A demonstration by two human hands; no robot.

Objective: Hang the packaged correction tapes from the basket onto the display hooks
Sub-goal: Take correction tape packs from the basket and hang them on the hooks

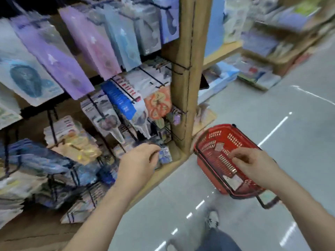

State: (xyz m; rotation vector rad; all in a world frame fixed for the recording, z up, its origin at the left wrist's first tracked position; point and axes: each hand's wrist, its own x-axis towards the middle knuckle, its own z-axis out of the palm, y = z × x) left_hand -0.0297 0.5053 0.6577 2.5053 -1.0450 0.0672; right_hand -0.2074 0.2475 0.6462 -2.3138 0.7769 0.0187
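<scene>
Packaged correction tape (165,154): at left hand's (139,161) curled fingertips, grip unclear. Right hand (253,164): loosely curled, empty, over basket (206,171).

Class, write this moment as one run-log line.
left hand: holds packaged correction tape beside wooden post | right hand: above red basket, grip unclear | basket: on floor
</scene>
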